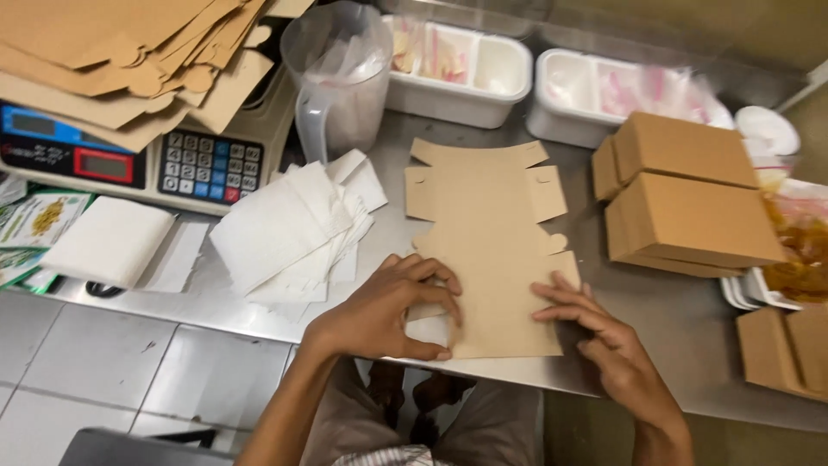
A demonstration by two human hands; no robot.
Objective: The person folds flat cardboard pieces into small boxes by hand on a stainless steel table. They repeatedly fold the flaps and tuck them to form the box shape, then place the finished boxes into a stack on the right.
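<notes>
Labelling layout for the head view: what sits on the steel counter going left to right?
White folded paper pad → fanned stack of white paper sheets → left hand → flat brown cardboard box blank → right hand → stacked folded brown cardboard boxes.

Just one camera, strapped to my head, looking steeply down and forward at the steel counter from close up, my legs and floor showing below.

Steel counter over grey tiled floor, glare along the back edge.
</notes>
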